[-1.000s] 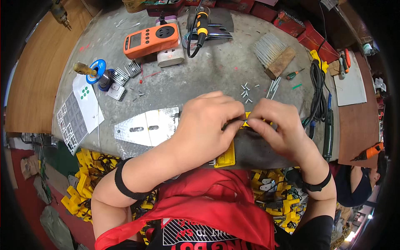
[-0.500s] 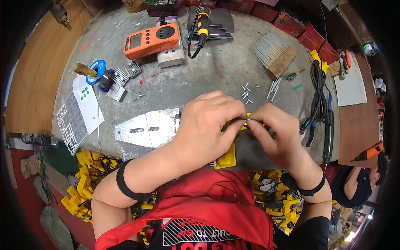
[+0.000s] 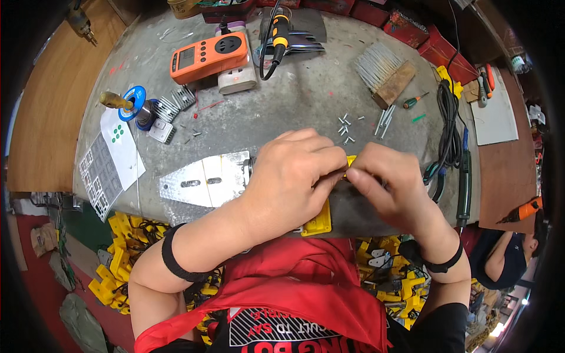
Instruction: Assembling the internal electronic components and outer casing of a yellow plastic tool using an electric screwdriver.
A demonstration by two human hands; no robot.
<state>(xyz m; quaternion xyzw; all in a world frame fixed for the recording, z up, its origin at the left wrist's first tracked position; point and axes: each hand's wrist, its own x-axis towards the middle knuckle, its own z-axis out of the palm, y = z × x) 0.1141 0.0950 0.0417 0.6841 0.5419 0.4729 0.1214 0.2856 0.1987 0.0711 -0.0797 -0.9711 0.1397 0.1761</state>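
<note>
A bump could make things fall

The left hand (image 3: 302,176) and right hand (image 3: 389,179) pinch close together; fingers hide what they grip, so I cannot tell. A yellow bit (image 3: 351,160) peeks out between them and might slip if a pinch goes loose. From there, the yellow box (image 3: 318,224) is at 7 o'clock, by the table (image 3: 288,103) edge; a push could drop it. Loose screws (image 3: 345,128) at 12 o'clock could roll if knocked.

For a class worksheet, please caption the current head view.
Left hand and right hand close together over a yellow part at a grey workbench, loose screws beyond.
</note>
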